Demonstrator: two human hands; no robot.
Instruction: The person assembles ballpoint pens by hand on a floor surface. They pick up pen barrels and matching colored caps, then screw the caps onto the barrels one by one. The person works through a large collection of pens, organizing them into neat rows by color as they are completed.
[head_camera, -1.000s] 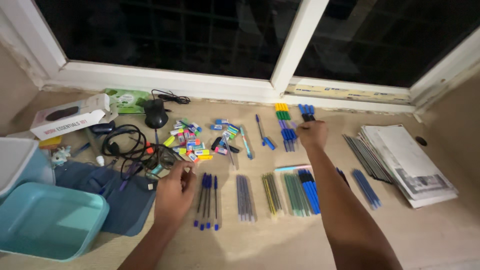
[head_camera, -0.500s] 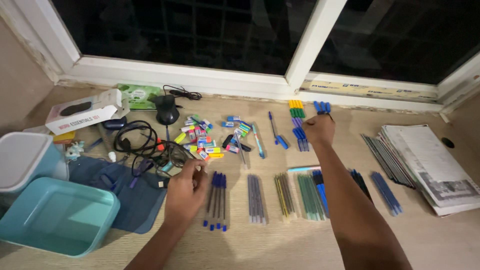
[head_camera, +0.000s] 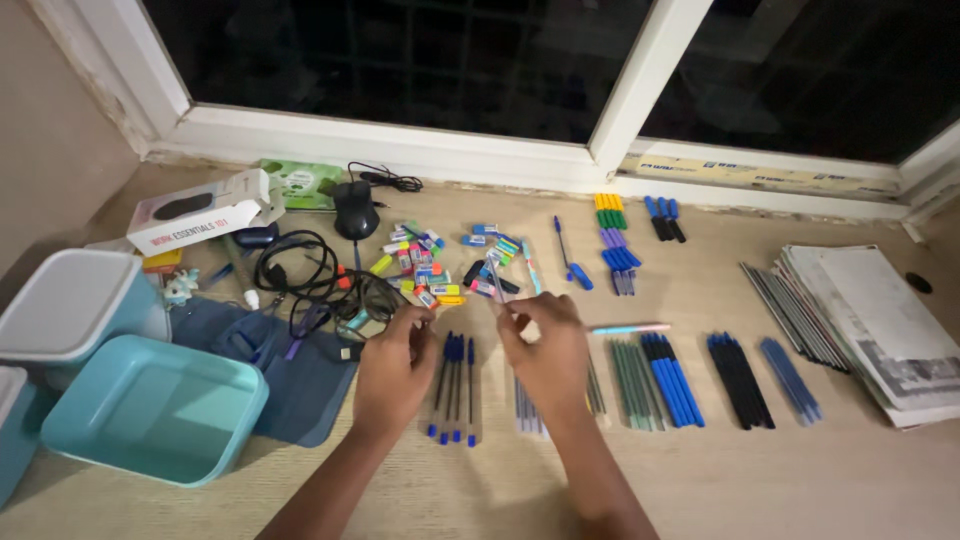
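My left hand (head_camera: 395, 365) rests on the wooden desk, its bent fingertips at the near edge of a pile of small colourful erasers (head_camera: 430, 265). A row of blue pens (head_camera: 455, 385) lies just to its right. My right hand (head_camera: 545, 350) is close beside it, its fingertips pinched on the lower end of a thin grey pen (head_camera: 496, 280) that points away from me. A light blue pen (head_camera: 630, 328) lies crosswise just right of that hand. Grey pens (head_camera: 527, 410) are partly hidden under my right wrist.
Sorted pen rows lie to the right: green (head_camera: 630, 385), blue (head_camera: 670, 375), dark (head_camera: 738, 380). Markers (head_camera: 610, 230) are at the back, newspapers (head_camera: 880, 320) far right. On the left are a teal tub (head_camera: 150, 405), a dark cloth (head_camera: 300, 370), cables (head_camera: 300, 270), a mouse (head_camera: 353, 208) and a tissue box (head_camera: 200, 210).
My right hand has drawn back from the far blue pens to the desk's middle, beside my left hand. The left hand shifted slightly toward the erasers. The view moved closer.
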